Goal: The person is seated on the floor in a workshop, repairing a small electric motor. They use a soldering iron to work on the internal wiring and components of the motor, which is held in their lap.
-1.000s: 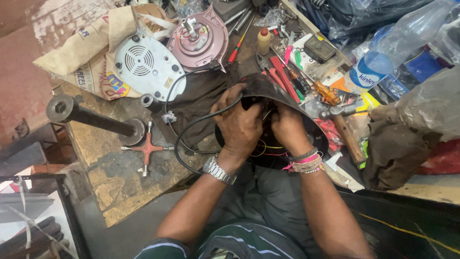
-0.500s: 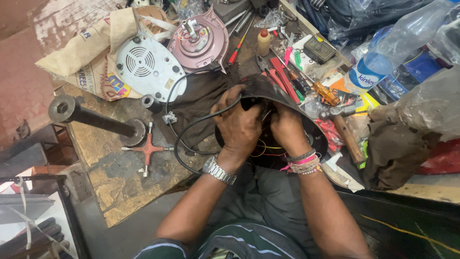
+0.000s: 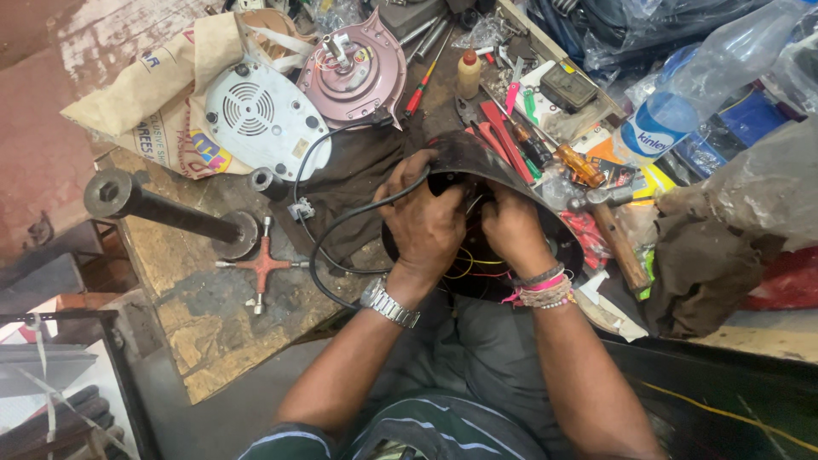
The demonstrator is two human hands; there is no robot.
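Head view: left hand (image 3: pixel 423 223) and right hand (image 3: pixel 511 230) both curl closed on the dark rounded appliance housing (image 3: pixel 520 183) with coloured wires, at the worn wooden workbench's (image 3: pixel 196 315) near edge

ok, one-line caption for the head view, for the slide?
Both hands, left hand and right hand, work inside a dark appliance housing with coloured wires, on a cluttered workbench.

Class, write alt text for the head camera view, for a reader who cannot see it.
Both of a person's hands, left hand and right hand, reach into a dark rounded appliance housing with coloured wires inside, at a cluttered wooden workbench. A black cable loops past the left wrist; a white vented round cover, a pink motor base and a wooden-handled hammer lie around.
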